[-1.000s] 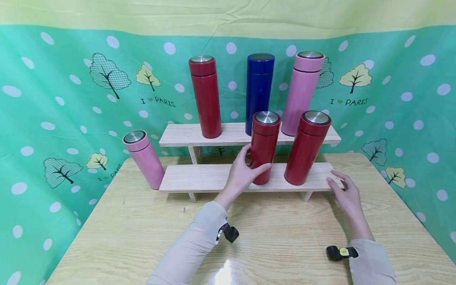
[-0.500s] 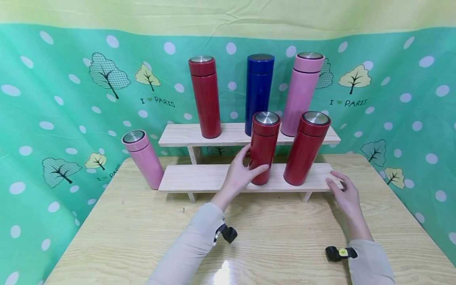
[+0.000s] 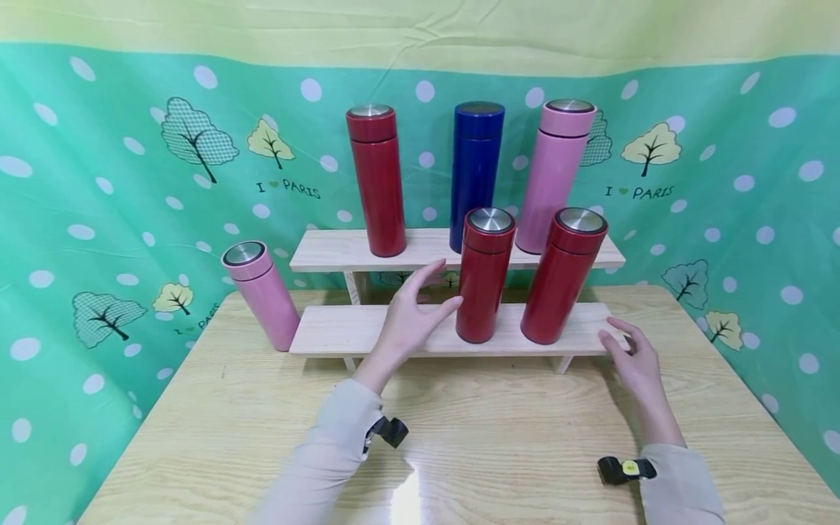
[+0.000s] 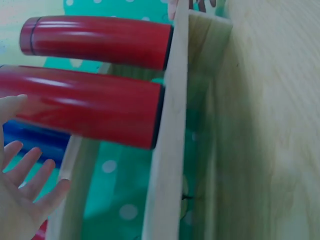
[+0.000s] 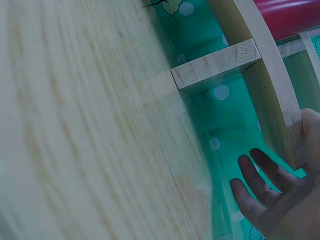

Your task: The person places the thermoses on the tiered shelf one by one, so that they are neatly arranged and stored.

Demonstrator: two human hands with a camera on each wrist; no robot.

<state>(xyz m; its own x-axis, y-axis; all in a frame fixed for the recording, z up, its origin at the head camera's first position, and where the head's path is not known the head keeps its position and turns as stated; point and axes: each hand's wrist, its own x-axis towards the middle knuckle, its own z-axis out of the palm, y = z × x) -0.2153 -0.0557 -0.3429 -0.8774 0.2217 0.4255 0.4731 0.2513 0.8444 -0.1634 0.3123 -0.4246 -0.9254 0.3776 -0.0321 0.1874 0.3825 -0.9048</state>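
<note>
My left hand (image 3: 405,321), fingers spread, is just left of a red thermos bottle (image 3: 484,284) that stands upright on the lower wooden shelf (image 3: 354,327). In the left wrist view its thumb overlaps the bottle, with nothing held. A second red thermos bottle (image 3: 563,281) stands to the right on the same board. My right hand (image 3: 638,361) is at the shelf's right end, thumb on the board's edge; the other visible fingers (image 5: 255,182) are extended and apart from the wood.
Behind, the upper shelf (image 3: 426,248) carries a red bottle (image 3: 378,186), a blue bottle (image 3: 475,175) and a pink bottle (image 3: 554,182). Another pink bottle (image 3: 265,299) stands at the left end of the shelves. A polka-dot cloth (image 3: 85,182) hangs behind the wooden table (image 3: 499,437).
My left hand has let go of the left red thermos bottle on the lower shelf and moved left from it. The right hand stays at the shelf's end.
</note>
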